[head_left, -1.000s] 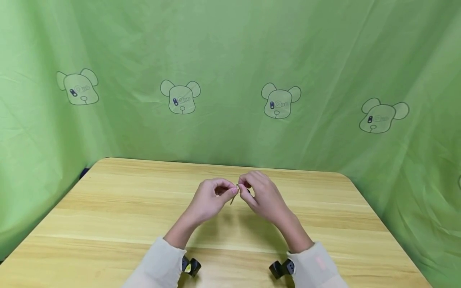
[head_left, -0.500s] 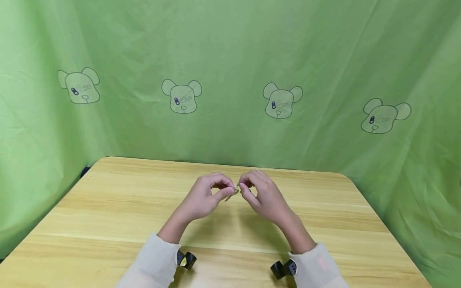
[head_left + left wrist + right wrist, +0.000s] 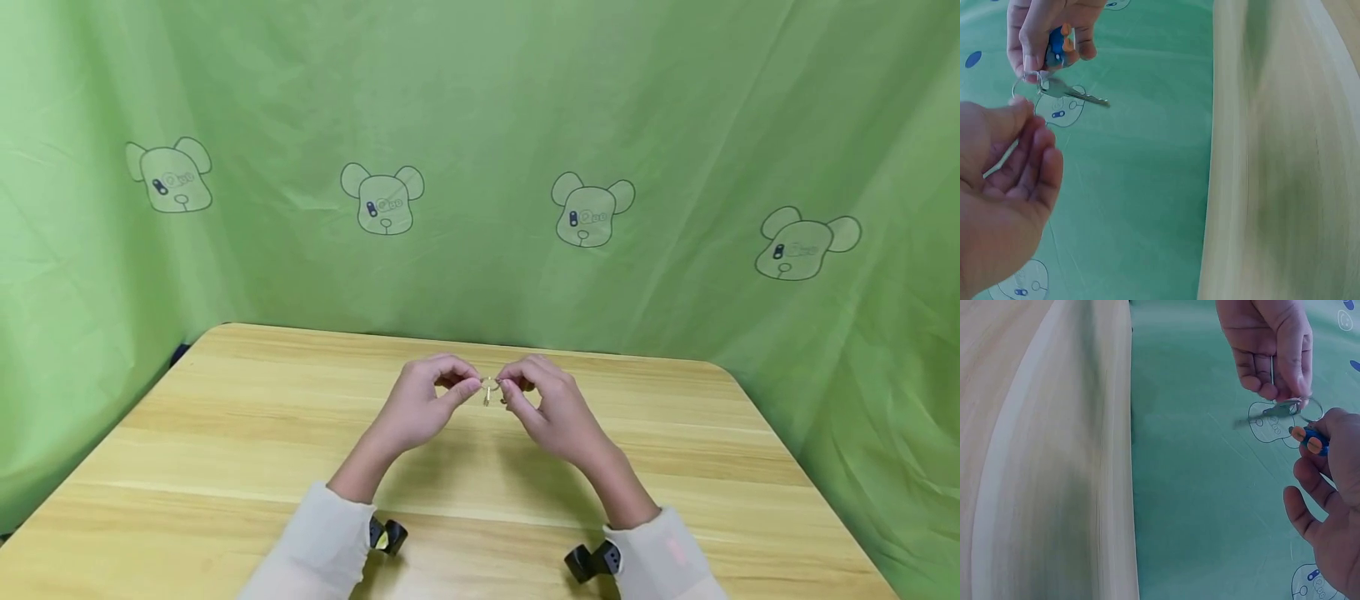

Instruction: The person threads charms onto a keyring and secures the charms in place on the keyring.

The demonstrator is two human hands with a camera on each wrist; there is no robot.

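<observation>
Between my two hands, above the table, a metal key ring is stretched level. My left hand pinches its left side with thumb and index finger. On the opposite side, my right hand pinches the ring in the same way. A metal key hangs from the ring in the gap between the hands, its toothed blade pointing down toward the table. A small blue and orange charm dangles by my right fingers, partly hidden by them in the head view.
Below the hands is a light wood-grain table with rounded far corners. A green curtain with printed bear heads surrounds its back and sides. Black wrist cameras stick out from both pale sleeves.
My left hand has drawn a little left, away from the right hand. The ring and hanging key now show between the fingertips. My right hand has barely moved.
</observation>
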